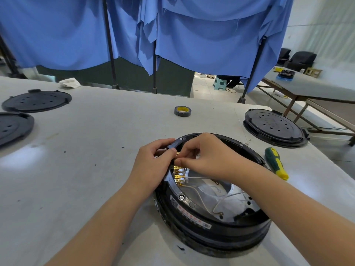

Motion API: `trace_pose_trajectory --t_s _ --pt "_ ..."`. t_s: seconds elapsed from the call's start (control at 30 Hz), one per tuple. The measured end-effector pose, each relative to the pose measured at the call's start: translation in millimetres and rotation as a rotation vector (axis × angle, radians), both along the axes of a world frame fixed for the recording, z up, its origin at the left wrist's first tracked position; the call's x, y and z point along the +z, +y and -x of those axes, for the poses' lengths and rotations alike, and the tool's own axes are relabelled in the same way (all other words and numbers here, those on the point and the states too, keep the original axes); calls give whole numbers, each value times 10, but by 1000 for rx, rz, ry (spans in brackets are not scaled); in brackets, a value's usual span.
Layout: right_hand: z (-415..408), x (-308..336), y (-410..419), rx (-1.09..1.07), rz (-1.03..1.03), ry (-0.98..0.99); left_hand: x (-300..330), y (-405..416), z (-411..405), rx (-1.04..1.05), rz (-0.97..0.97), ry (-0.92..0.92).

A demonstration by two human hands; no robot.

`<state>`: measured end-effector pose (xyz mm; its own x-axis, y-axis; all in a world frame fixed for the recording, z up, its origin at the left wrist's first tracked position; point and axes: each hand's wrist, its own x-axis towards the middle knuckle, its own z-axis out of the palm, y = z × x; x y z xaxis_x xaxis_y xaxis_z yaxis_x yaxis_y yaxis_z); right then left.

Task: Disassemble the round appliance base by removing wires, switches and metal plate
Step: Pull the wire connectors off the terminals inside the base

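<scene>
A round black appliance base [221, 233] lies open on the grey table, with a shiny metal plate [215, 191] inside. Pale wires [199, 194] run across the plate to a row of brass terminals [178, 176] on a switch block at the base's left rim. My left hand [153, 166] grips that rim and block from outside. My right hand [203, 156] reaches over the rim and pinches a brass connector at the top of the row, thumb and fingers curled on it.
A green and yellow screwdriver [276, 163] lies right of the base. A roll of tape [182, 111] sits further back. Black round covers lie at the right [274, 127] and at the far left [36, 100] [13, 127]. Blue curtains hang behind.
</scene>
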<state>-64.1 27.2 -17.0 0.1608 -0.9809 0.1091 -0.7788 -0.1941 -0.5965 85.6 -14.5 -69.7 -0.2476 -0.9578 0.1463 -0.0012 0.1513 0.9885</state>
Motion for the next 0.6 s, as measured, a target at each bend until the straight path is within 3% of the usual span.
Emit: trace_pose_trajectory --t_s 0.6 --pt "23 -23 2 8 23 -6 12 8 2 3 5 15"
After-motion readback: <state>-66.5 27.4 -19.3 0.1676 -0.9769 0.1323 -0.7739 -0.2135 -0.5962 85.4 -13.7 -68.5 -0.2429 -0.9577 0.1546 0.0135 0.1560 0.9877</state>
